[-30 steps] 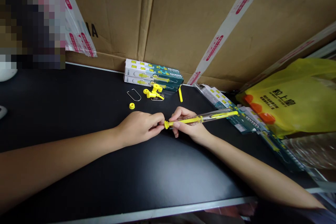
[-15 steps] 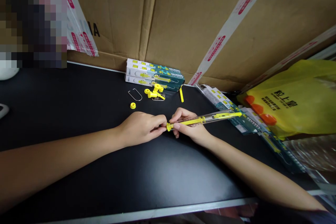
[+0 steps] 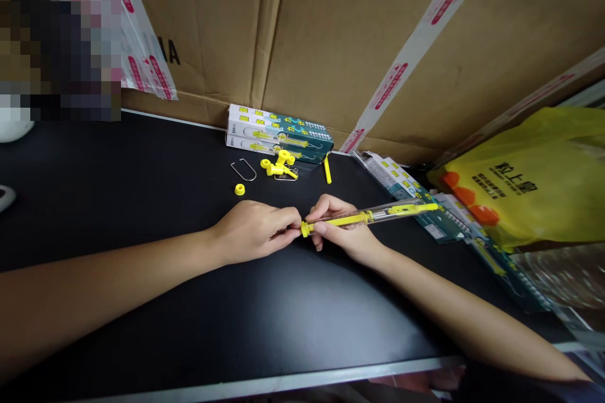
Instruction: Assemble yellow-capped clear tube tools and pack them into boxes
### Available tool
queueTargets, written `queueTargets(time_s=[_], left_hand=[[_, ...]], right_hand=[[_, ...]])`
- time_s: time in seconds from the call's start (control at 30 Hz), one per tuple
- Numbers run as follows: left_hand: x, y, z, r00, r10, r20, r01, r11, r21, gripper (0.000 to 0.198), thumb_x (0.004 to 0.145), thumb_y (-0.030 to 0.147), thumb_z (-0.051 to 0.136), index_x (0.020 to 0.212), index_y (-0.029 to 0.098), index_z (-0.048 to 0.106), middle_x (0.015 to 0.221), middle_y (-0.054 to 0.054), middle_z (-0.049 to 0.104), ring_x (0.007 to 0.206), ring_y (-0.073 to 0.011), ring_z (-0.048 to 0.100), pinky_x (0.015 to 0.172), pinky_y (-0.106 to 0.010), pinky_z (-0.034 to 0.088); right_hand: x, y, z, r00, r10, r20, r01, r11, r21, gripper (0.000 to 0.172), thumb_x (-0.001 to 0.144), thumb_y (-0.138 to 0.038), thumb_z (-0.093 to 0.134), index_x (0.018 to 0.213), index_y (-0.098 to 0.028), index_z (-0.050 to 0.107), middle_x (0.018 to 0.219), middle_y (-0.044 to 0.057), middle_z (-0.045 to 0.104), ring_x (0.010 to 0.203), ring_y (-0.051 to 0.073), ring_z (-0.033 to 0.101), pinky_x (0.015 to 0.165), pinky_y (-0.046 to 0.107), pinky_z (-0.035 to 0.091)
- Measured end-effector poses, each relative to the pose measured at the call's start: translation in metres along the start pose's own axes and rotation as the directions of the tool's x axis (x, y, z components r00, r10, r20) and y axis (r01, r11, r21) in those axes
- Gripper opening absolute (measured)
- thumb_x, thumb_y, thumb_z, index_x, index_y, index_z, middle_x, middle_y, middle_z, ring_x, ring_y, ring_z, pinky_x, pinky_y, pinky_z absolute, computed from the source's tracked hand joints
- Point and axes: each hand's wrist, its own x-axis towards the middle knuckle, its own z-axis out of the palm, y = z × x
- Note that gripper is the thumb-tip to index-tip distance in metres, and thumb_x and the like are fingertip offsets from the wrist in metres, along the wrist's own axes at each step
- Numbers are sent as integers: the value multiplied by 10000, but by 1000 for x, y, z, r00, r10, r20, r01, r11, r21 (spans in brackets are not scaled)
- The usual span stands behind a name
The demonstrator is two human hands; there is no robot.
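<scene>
My right hand (image 3: pixel 347 227) holds a spring scale (image 3: pixel 382 211), a clear tube with yellow parts inside, between thumb and fingers. It lies slanted above the black table, its far end pointing right and a little up. My left hand (image 3: pixel 262 227) is closed in a pinch at the yellow collar on the scale's left end; what lies between the fingertips is hidden. Beyond the hands are a small yellow ring cap (image 3: pixel 239 189), a bent metal wire hook (image 3: pixel 244 171), a cluster of yellow plastic parts (image 3: pixel 278 167) and a yellow stick (image 3: pixel 328 169).
Printed spring scale boxes (image 3: pixel 278 132) are stacked against a large cardboard carton (image 3: pixel 331 44). More such boxes (image 3: pixel 439 217) lie along the right side, beside a yellow plastic bag (image 3: pixel 534 170). A white object (image 3: pixel 5 197) stands at the left edge. The table's front edge (image 3: pixel 265 384) runs below.
Hardly anything differs. The spring scale has shifted very slightly right, while both hands keep the same hold.
</scene>
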Motion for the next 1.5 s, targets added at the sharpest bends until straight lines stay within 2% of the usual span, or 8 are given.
queueTargets(time_s=[0.27,0.47,0.57,0.93,1.13,1.3,1.4,1.5], left_hand=[[-1,1,-2,997,66,-40,-66,998,-3,126,903,240,494,848,184,592,598,50,623,510,-85,573,513,-196,350],[-1,0,0,1000,-4,-29,4,1000,5,159,923,283,495,895,194,624,771,32,705,650,-97,645,590,-192,400],[0,0,1,1000,11,-18,-11,999,37,211,943,283,460,890,189,641,855,15,715,719,-107,658,617,-196,411],[-3,3,2,985,167,46,-173,968,180,298,959,275,404,812,171,641,739,-2,680,643,-119,623,580,-234,385],[0,4,0,999,-34,15,33,999,42,230,940,265,426,871,186,630,856,2,702,732,-119,650,604,-213,403],[4,9,-6,967,-247,63,247,969,2,183,836,331,518,947,200,583,793,12,683,653,-138,632,561,-221,408],[5,12,-7,961,-232,152,226,972,59,249,813,371,535,1008,216,538,726,29,660,616,-162,630,534,-233,390],[5,11,-6,954,-217,206,196,974,117,267,855,463,497,933,210,521,712,17,658,622,-183,641,522,-237,370]], right_hand=[[-1,2,6,1000,8,11,-9,994,112,240,793,-358,686,815,-174,535,608,-38,616,458,80,567,450,203,464],[1,5,6,999,27,-34,-22,990,136,234,789,-358,689,802,-179,540,602,-42,608,435,77,546,429,202,460],[1,6,5,999,17,-50,-9,989,145,193,805,-323,676,808,-178,550,603,-40,607,442,77,545,435,206,476],[-3,5,6,1000,27,-3,-27,995,91,239,776,-335,706,769,-168,534,615,-36,613,443,82,577,419,194,466],[1,9,6,998,26,-53,-17,985,174,231,799,-366,679,827,-176,552,616,-34,629,440,90,574,421,215,494],[4,8,10,999,17,-49,-8,985,170,256,785,-355,696,830,-179,516,591,-46,618,435,75,559,424,193,494],[7,7,13,999,38,-28,-33,985,168,326,768,-364,710,826,-202,433,593,-61,618,425,72,555,407,181,485],[11,5,15,999,49,-14,-46,989,139,380,738,-375,730,799,-207,394,587,-78,587,408,61,533,391,170,474]])
